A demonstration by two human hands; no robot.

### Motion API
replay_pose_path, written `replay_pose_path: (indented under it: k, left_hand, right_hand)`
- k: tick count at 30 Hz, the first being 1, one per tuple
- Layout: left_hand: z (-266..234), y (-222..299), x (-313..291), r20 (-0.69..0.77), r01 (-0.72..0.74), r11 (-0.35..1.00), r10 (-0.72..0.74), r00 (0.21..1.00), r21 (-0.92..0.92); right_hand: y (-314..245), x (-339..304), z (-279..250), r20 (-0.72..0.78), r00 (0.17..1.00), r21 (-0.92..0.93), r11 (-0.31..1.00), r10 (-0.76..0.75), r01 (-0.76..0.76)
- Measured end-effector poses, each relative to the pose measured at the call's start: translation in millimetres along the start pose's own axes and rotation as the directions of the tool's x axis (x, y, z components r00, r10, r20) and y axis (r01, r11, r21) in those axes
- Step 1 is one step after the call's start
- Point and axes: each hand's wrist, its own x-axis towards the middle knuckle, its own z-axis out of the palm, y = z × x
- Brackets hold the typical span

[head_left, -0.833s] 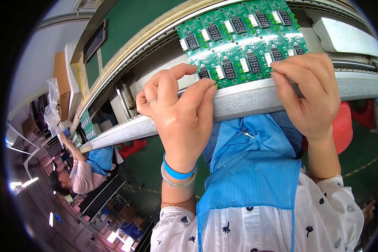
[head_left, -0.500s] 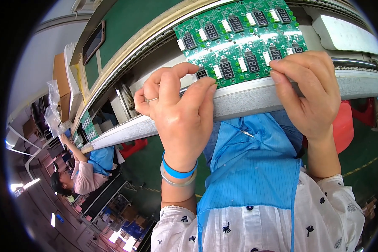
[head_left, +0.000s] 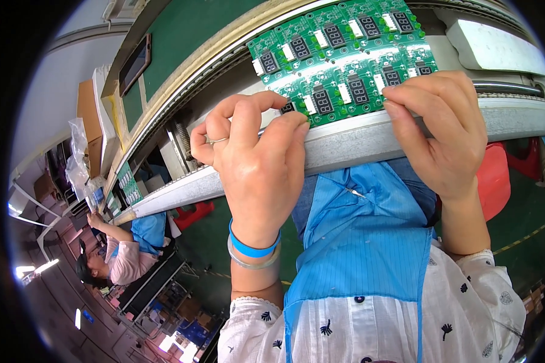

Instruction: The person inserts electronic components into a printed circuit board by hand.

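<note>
A green circuit board panel (head_left: 309,75) with several black digit displays, white connectors and green LEDs lies on the metal rail conveyor in front of me. My left hand (head_left: 254,151) is over the panel's near left corner, thumb and index finger pinched together at its edge. One display (head_left: 287,107) is partly covered by those fingers. My right hand (head_left: 439,133) is by the near right part of the panel, thumb and index fingertips closed beside a white connector (head_left: 379,83). What sits between either pair of fingertips is hidden or too small to make out.
The conveyor's near rail (head_left: 351,148) runs between my body and the panel. A white foam block (head_left: 496,51) is at the far right. A phone (head_left: 135,65) lies on the green surface at far left. Further left, a co-worker (head_left: 127,260) sits along the same line. A red stool (head_left: 493,181) stands at right.
The panel and both my hands sit slightly further left in view, with the finger pinches kept. The co-worker's hand at left has moved lower.
</note>
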Motion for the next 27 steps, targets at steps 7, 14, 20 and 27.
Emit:
replay_pose_path:
  k: [7, 14, 20, 27]
  left_hand:
    - [1, -2, 1, 0.019, 0.012, 0.998, -0.011, 1.0, -0.061]
    - [5, -11, -1, 0.002, 0.031, 0.988, -0.031, 1.0, -0.15]
    - [5, -20, -14, -0.1, 0.063, 0.968, -0.09, 0.991, -0.241]
    - [7, -61, -41, -0.232, 0.218, 0.937, -0.284, 0.93, -0.272]
  right_hand:
    - [3, 0, 4, -0.058, 0.998, -0.02, 1.0, 0.003, -0.004]
    - [1, -3, -1, -0.091, 0.992, 0.043, 0.996, 0.084, -0.08]
    - [7, -15, -5, -0.265, 0.906, 0.446, 0.875, 0.331, -0.19]
    - [-24, 18, 5, -0.028, 0.987, 0.219, 0.964, 0.161, -0.151]
